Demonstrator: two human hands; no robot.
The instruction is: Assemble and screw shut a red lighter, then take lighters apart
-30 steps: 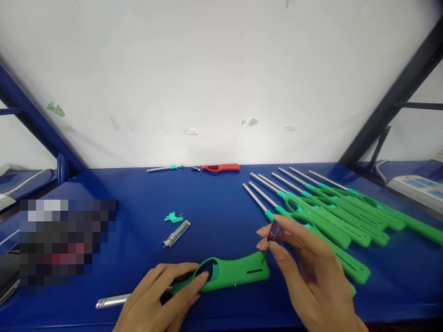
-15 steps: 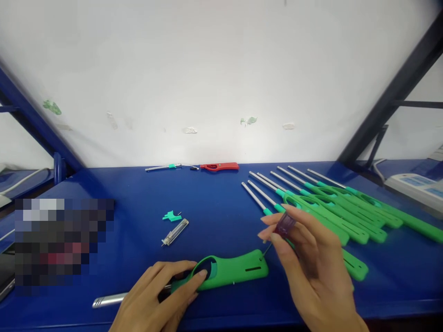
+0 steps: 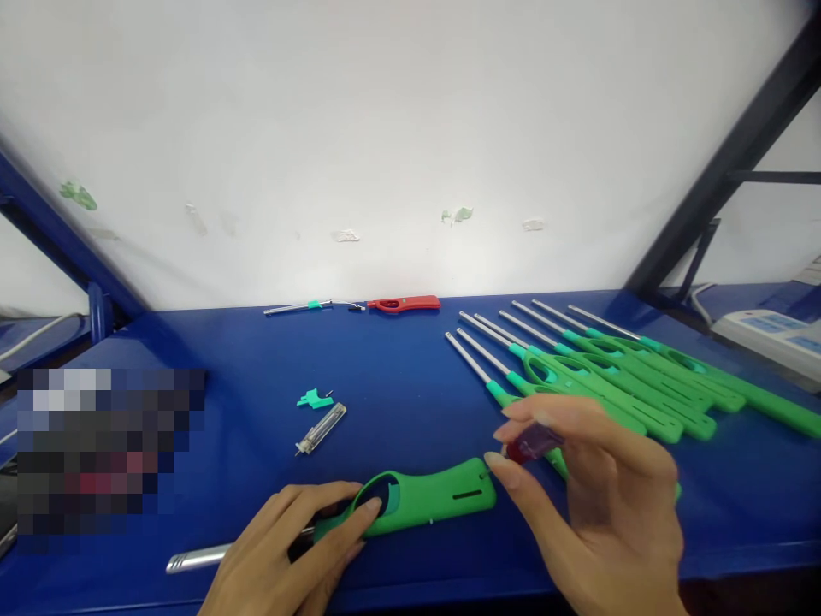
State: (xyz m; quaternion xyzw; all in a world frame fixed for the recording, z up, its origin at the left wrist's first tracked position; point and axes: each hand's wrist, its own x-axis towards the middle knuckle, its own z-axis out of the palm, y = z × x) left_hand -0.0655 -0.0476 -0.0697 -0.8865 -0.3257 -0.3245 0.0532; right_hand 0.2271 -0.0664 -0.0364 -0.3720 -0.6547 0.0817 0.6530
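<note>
A green long-necked lighter [image 3: 442, 496] lies on the blue table near the front edge, its metal tube pointing left. My left hand [image 3: 288, 539] is closed round its neck and trigger loop. At the handle's right end, my right hand [image 3: 590, 496] grips a small tool with a translucent dark red handle [image 3: 532, 441]; its thin tip is mostly hidden by the fingers, close to the small hole in the handle end. Behind the lighter lie a clear fuel cartridge [image 3: 321, 428] and a small turquoise plastic part [image 3: 315, 399].
Several green lighters [image 3: 641, 411] lie side by side at the right. Along the wall are a red lighter handle [image 3: 407, 304] and a separate metal tube [image 3: 292, 309]. A pixelated area covers the left side; a white device [image 3: 770, 338] stands at the far right.
My right hand has tilted the tool flatter, and its thumb has moved left towards the handle end. My left hand keeps its hold. The view has shifted slightly.
</note>
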